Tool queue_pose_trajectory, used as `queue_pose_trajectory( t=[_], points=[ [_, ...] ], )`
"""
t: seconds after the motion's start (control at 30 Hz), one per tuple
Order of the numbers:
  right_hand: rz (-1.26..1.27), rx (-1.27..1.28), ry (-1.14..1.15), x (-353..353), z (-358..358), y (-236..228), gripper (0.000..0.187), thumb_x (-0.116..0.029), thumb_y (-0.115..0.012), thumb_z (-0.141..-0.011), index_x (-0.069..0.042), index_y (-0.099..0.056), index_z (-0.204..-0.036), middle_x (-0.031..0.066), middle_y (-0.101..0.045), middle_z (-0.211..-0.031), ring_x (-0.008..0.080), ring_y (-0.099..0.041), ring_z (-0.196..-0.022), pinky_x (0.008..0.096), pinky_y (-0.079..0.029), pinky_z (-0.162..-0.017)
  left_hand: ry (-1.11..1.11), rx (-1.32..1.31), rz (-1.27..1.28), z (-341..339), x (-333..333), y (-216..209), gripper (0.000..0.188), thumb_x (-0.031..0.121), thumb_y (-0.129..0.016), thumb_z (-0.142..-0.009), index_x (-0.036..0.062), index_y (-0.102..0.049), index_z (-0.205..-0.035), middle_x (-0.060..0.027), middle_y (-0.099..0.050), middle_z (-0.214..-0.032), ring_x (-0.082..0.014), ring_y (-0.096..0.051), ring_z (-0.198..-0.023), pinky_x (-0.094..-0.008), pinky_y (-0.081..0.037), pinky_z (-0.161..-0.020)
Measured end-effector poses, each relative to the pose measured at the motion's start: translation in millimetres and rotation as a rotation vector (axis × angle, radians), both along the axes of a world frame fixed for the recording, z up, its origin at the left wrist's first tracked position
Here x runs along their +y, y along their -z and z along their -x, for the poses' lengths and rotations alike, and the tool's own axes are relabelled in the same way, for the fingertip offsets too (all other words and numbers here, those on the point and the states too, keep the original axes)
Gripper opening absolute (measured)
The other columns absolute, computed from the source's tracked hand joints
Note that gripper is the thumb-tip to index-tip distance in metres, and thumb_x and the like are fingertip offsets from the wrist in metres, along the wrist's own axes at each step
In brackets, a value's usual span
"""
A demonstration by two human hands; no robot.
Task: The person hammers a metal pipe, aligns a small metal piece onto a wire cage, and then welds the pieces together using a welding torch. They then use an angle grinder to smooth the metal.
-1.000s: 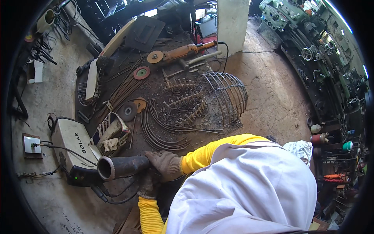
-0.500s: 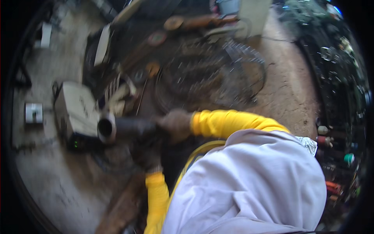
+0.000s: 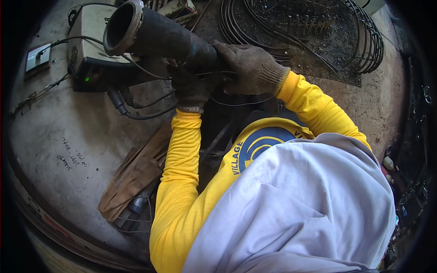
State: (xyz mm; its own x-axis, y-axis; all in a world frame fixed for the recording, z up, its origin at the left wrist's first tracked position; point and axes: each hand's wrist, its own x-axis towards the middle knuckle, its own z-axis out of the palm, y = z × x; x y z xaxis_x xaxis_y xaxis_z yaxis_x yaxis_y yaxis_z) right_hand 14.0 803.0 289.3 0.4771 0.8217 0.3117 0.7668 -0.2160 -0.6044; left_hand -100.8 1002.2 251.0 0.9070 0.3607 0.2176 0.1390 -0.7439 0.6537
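A dark metal pipe (image 3: 175, 38) with a wide, rough-rimmed open end is held up in front of me, that end pointing to the left. My right hand (image 3: 252, 68), in a brown knitted work glove, is closed round the pipe's right end. Beneath the pipe, my left hand (image 3: 190, 88) grips it from below, gloved too and deep in shadow, its fingers partly hidden. Behind the pipe stands a cream and black machine (image 3: 104, 63) with a small green display. A thin black cable passes just under the pipe, close to my left hand.
Coils of steel rod (image 3: 371, 41) lie on a dirty dark metal sheet at the far right. A plug connector (image 3: 117, 101) with thick cable hangs from the machine. Brown cloth (image 3: 132, 177) lies left of my left arm. A switch box (image 3: 38, 58) is at the far left.
My view has shifted and steadied, so the pipe and both hands now appear higher in the picture. The pipe's open end has tilted upward. Both hands stay on the pipe.
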Motion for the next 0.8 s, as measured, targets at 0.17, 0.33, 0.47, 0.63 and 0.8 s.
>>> queue_pose_trajectory(
  t=[0.17,0.33,0.47,0.63,0.8],
  points=[
    [0.102,0.071,-0.067,3.3,-5.6,-3.3,0.085,-0.033,-0.077,-0.075,0.004,-0.039,-0.143,0.0251,-0.068,-0.108,0.0392,-0.068,-0.099,0.0433,-0.056,-0.086,-0.006,-0.051,-0.058,-1.0,-3.9,-6.9,0.126,0.056,-0.095,-0.048,0.0025,-0.034,-0.144,-0.0204,-0.049,-0.137,-0.0393,-0.05,-0.127,-0.0476,-0.039,-0.109],
    [0.192,0.166,-0.165,3.0,-20.7,-7.4,0.08,-0.031,-0.075,-0.078,0.0,-0.041,-0.143,0.0244,-0.069,-0.095,0.039,-0.069,-0.088,0.0438,-0.057,-0.079,-0.025,-0.093,0.011,-3.2,-9.8,-7.8,0.109,0.052,-0.095,-0.051,0.0037,-0.045,-0.135,-0.0184,-0.053,-0.128,-0.0389,-0.053,-0.119,-0.0483,-0.042,-0.103],
    [0.231,0.193,-0.318,11.1,-49.4,-7.2,0.07,-0.03,-0.073,-0.081,-0.005,-0.047,-0.141,0.023,-0.069,-0.093,0.039,-0.069,-0.086,0.0451,-0.056,-0.078,-0.08,-0.074,0.033,-7.0,-20.2,-1.3,0.099,0.05,-0.095,-0.054,0.0043,-0.05,-0.13,-0.0171,-0.055,-0.12,-0.0383,-0.056,-0.113,-0.0474,-0.043,-0.1],
    [0.178,0.255,-0.38,12.7,-61.5,-2.9,0.068,-0.027,-0.073,-0.081,-0.006,-0.048,-0.141,0.0232,-0.069,-0.099,0.0389,-0.068,-0.09,0.0445,-0.055,-0.081,-0.086,-0.081,0.053,-10.1,-22.0,5.7,0.083,0.047,-0.093,-0.058,0.0066,-0.057,-0.12,-0.0138,-0.06,-0.111,-0.0356,-0.06,-0.105,-0.0456,-0.046,-0.095],
    [-0.323,0.169,0.013,-6.6,-16.5,7.4,0.072,-0.032,-0.073,-0.085,0.004,-0.045,-0.142,0.0261,-0.06,-0.125,0.0382,-0.061,-0.116,0.0415,-0.049,-0.099,-0.051,-0.085,0.076,-4.7,-15.9,12.4,0.066,0.044,-0.092,-0.062,0.0089,-0.065,-0.111,-0.0105,-0.065,-0.103,-0.0328,-0.064,-0.097,-0.0439,-0.048,-0.09]
  ],
)
